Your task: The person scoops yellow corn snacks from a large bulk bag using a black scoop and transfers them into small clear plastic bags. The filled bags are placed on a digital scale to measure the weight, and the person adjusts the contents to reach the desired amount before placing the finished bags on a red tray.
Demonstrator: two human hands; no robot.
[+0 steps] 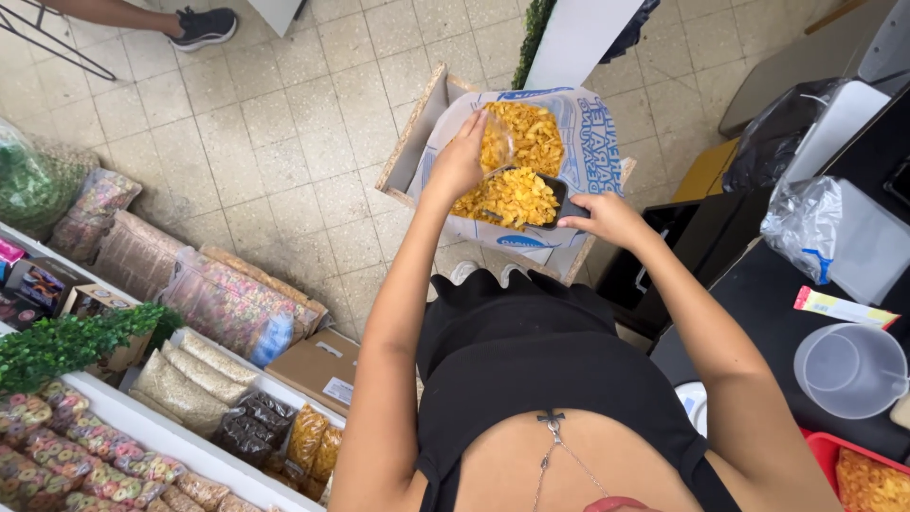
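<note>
Keep your left hand [459,163] pinching the small clear bag [495,142] wide; right hand [607,216] gripping the scoop [531,197], tip the yellow chips [512,197] slowly.

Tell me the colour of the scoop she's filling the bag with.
Black scoop, heaped with yellow chips; the head view shows it.

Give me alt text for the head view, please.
Looking down, the right hand holds a dark scoop heaped with yellow chips over a large open sack, while the left hand holds a small clear bag at the scoop. A clear plastic cup stands on the counter to the right.
</note>
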